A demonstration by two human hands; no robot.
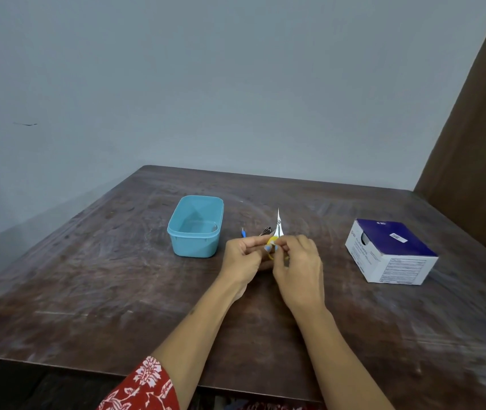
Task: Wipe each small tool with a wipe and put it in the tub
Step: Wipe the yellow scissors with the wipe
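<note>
A red floral sleeve (144,386) edges a scuffed dark wooden table (102,291) against a pale blue wall (206,84). Both hands, left (243,258) and right (299,272), pinch yellow-handled scissors (277,232), blades up, beside a blue tub (195,226). Its contents are unclear. A wipes box (391,251) sits right.

A single head-worn wide-angle camera looks forward and down across the wooden bench (117,276) toward the grey wall (206,84), with the hands close below centre and forearms entering from the lower edge.
</note>
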